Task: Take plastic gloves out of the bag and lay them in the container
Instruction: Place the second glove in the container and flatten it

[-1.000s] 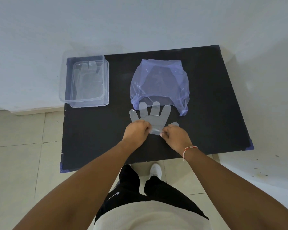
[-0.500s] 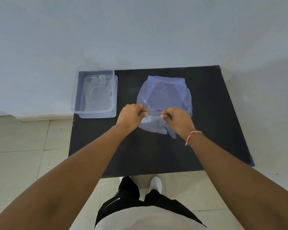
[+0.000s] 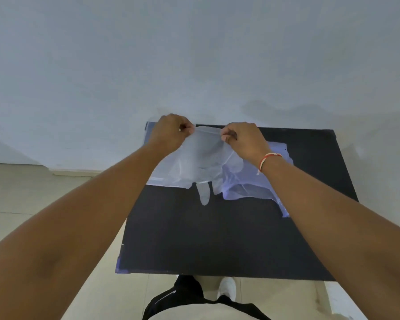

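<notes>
Pinching the plastic glove (image 3: 203,158) cuff, both hands' fingers (image 3: 189,130) hold it above the table (image 3: 217,239)

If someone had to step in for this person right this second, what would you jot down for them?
Left hand and right hand: each pinches a top corner of one clear plastic glove, held up in the air, its fingers hanging down.
Container: far left of the black table, mostly hidden behind the left arm and the glove.
Bag: lies flat on the table, right of the container.
Done: this glove is out of the bag.
Left: lay it in the container; whether the bag holds more cannot be told.
</notes>
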